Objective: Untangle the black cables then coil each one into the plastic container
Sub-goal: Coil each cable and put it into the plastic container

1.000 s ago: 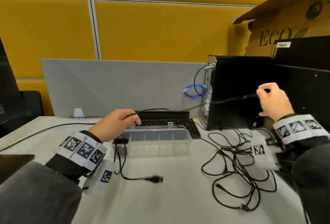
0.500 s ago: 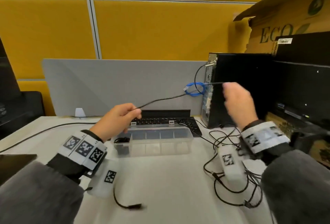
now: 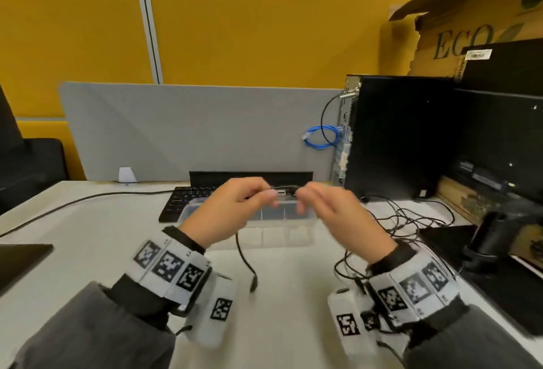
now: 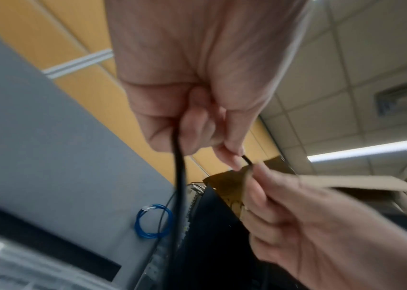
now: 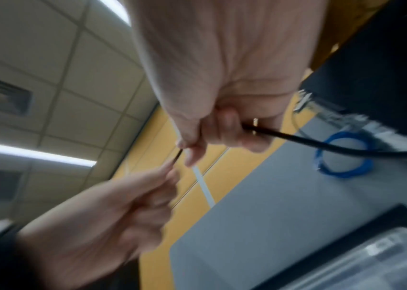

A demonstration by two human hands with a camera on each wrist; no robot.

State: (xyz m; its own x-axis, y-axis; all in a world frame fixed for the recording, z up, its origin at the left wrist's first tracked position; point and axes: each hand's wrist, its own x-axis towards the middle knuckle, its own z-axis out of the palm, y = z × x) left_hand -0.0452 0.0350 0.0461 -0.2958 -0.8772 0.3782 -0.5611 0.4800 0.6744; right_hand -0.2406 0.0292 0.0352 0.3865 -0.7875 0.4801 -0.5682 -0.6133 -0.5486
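Both hands — left hand (image 3: 232,210), right hand (image 3: 338,215) — pinch one black cable (image 3: 245,257) above the clear plastic container (image 3: 293,232); its contents are hidden.

Both forearms wear dark grey sleeves (image 3: 73,324) with darker inner cuffs. Each wrist carries a white band (image 3: 169,268) printed with square black-and-white coded markers, and a white box-shaped camera unit (image 3: 216,310) with its own marker hangs beneath. The hands are bare, without gloves.
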